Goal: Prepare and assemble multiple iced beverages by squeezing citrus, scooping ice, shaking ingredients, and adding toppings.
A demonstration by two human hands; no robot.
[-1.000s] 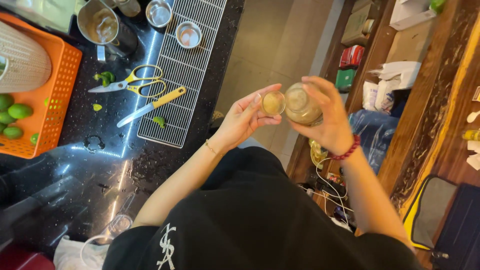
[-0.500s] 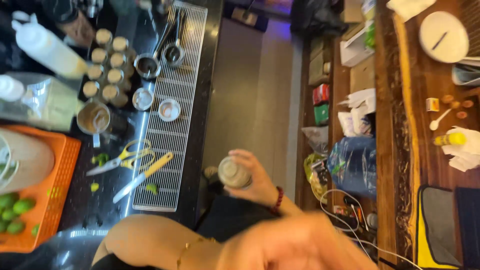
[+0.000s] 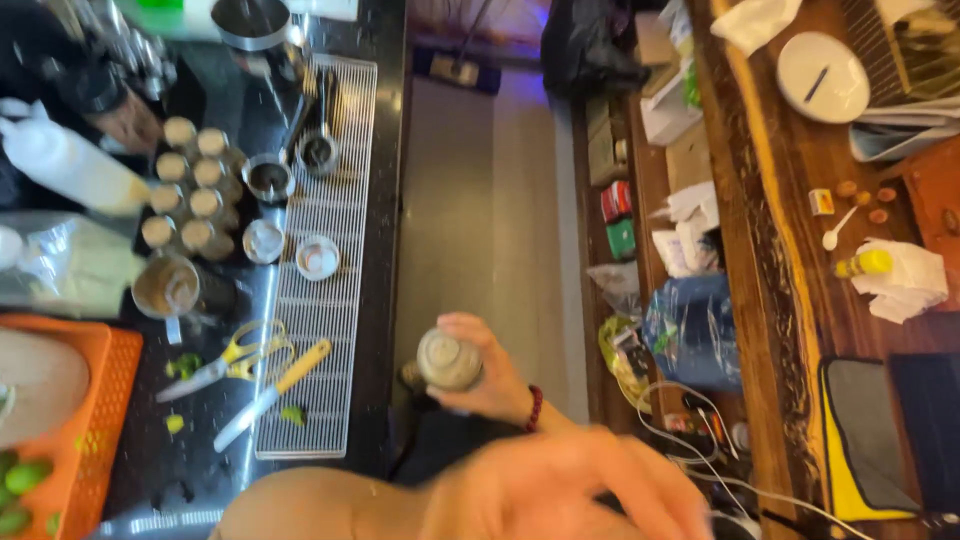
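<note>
My right hand, with a red bead bracelet at the wrist, is closed around a small round glass jar and holds it out over the grey floor, between the black counter and the wooden shelves. The jar's top faces the camera. My left hand is a large blur close to the camera at the bottom. Its fingers look spread, and I cannot make out anything in it.
On the black counter at left lie a wire rack, yellow scissors, a yellow-handled knife, several small jars, a metal cup and an orange basket with limes. At right, a blue bag sits beside a wooden counter.
The view has swung further along the counter. The jar, earlier held between both hands with a lid beside it, is now in my right hand alone. My left hand has come up close to the camera.
</note>
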